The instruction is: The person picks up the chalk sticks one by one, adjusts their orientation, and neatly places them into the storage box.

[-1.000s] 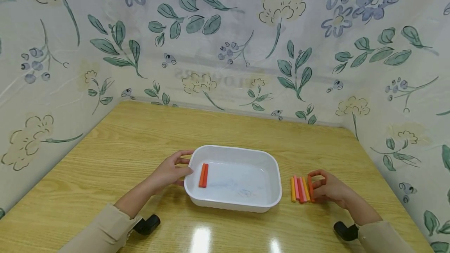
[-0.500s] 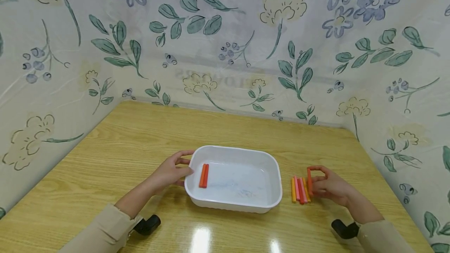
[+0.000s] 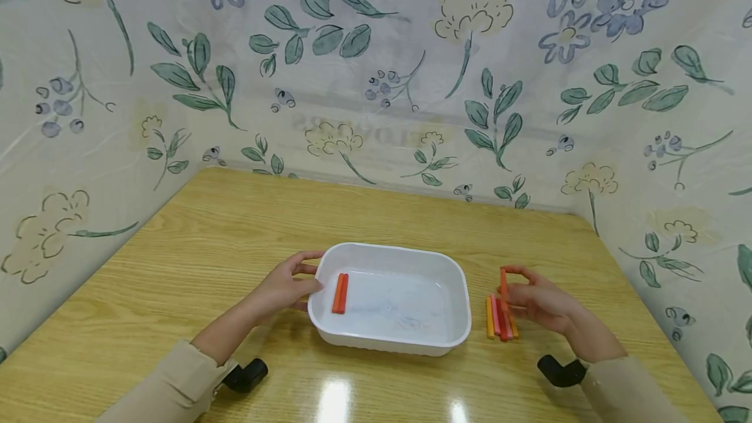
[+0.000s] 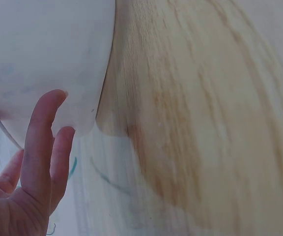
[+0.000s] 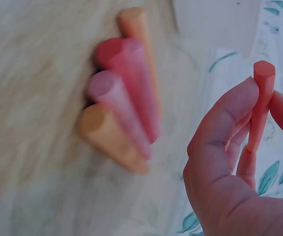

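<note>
In the head view my left hand (image 3: 288, 284) holds the left end of a white plastic tub (image 3: 405, 338), thumb over the rim and the other fingers spread along the outer wall. In the left wrist view, fingers (image 4: 38, 152) lie against the tub's wall (image 4: 48, 44). My right hand (image 3: 543, 302) pinches a red-orange crayon (image 5: 262, 105) upright between thumb and fingertips. Below it, several orange, pink and red crayons (image 3: 498, 318) lie side by side on the table. Inside the tub, at its left, rest two red-orange crayons (image 3: 340, 294).
The tub stands on a wood-grain table (image 3: 247, 220), with a gap between it and the crayon row. Flower-printed cloth (image 3: 388, 83) encloses the table behind and at both sides. A black wrist mount (image 3: 561, 371) hangs under the right wrist, another mount (image 3: 245, 376) under the left.
My right hand has lifted the red-orange crayon off the right end of the row and moved it up and left, over the other crayons. The left hand and tub have stayed put.
</note>
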Motion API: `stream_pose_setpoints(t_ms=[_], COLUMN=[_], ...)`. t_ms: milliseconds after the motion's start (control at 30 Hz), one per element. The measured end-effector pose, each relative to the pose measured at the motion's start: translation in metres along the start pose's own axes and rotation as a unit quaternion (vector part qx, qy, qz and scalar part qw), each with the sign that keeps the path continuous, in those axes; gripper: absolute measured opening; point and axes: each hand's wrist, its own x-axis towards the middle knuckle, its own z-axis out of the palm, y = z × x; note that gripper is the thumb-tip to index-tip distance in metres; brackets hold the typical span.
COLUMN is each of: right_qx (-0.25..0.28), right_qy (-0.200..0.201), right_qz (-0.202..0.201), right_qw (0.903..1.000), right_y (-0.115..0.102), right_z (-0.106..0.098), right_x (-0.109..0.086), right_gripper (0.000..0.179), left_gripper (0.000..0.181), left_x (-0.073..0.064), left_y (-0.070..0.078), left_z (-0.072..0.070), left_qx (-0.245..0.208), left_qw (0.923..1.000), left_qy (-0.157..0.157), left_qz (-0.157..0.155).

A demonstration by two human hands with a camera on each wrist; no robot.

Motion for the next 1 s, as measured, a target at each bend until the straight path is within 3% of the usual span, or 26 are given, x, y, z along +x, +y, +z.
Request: stream_pose_setpoints(t_ms=[133, 400, 667, 1000], right_qx=[0.024, 0.052, 0.073, 0.085], right_qy=[-0.001, 0.045, 0.049, 0.055], right_qz=[-0.002, 0.014, 0.011, 0.020], right_qw=[0.9997, 0.9975, 0.9961, 0.9947], right_y=[-0.007, -0.015, -0.025, -0.034], right_z=[0.007, 0.021, 0.034, 0.056], right_x=[0.003, 0.011, 0.022, 0.040], right_gripper=[0.049, 0.056, 0.049, 0.060], left_gripper=[0.060, 0.060, 0.059, 0.060], left_x=[0.000, 0.000, 0.000, 0.001], left_y=[-0.001, -0.001, -0.001, -0.001], left_z=[0.000, -0.001, -0.001, -0.001], left_qx=[-0.003, -0.005, 0.002, 0.000], left_qw=[1.0000, 1.0000, 1.0000, 1.0000], left_qy=[0.000, -0.003, 0.000, -0.002], left_qz=[0.001, 0.002, 0.003, 0.002])
